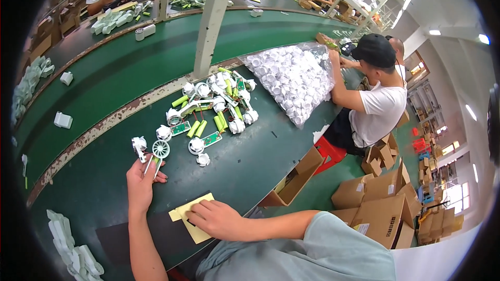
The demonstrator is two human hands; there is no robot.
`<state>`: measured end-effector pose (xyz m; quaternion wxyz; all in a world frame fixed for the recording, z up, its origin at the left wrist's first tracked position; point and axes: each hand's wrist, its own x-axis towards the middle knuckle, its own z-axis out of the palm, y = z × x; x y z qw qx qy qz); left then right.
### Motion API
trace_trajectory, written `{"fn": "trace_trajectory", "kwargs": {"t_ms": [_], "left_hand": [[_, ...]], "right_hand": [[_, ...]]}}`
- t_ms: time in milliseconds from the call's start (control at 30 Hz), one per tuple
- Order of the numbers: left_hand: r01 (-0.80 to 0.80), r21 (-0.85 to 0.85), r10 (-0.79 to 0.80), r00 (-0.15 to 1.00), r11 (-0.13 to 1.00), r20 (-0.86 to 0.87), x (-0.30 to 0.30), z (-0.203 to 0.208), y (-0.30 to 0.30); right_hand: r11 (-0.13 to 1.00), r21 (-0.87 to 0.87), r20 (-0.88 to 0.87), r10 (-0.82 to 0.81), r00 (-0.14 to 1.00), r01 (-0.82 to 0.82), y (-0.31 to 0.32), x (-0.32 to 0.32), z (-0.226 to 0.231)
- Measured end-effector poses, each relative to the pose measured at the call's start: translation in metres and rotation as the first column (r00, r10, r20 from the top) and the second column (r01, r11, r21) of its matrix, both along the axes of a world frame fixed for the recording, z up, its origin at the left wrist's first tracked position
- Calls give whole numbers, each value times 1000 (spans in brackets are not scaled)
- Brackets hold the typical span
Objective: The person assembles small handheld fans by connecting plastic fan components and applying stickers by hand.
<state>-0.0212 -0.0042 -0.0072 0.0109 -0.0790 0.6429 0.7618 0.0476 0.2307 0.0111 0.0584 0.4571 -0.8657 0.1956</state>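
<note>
My left hand (141, 179) is closed around a small white fan assembly (161, 149), with its round spoked part upright above the fingers and a green cell (156, 161) beside the grip. My right hand (214, 219) lies over a yellow sheet (200, 233), fingers bent and pressed together on it; what the fingertips pinch is hidden. The sheet rests partly on a black mat (117, 242) at the bench's near edge. Beyond my left hand spreads a pile of white fan parts (203, 90) with green cells (197, 128) and green circuit boards (212, 139).
A clear bag of white caps (297, 80) lies right of the pile. Pale housings (73, 244) sit at the near left. A metal post (211, 26) stands by the green conveyor (120, 60). A person (383, 93) works at the right, near cardboard boxes (375, 203).
</note>
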Motion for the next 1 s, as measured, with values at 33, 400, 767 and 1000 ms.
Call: {"fn": "trace_trajectory", "kwargs": {"t_ms": [33,400,767,1000], "left_hand": [[19,31,-19,1000,999,16,1,0,-2],[109,181,-119,992,977,46,11,2,-11],[487,158,-497,867,859,28,6,-5,-5],[512,144,-522,852,847,43,14,0,-16]], "right_hand": [[1000,-5,-3,8,1000,-8,1,6,-1],[996,-94,310,31,950,-2,1,-2,-5],[899,-419,337,21,941,130,4,-92,58],[968,-224,272,171,947,-110,-30,-109,56]]}}
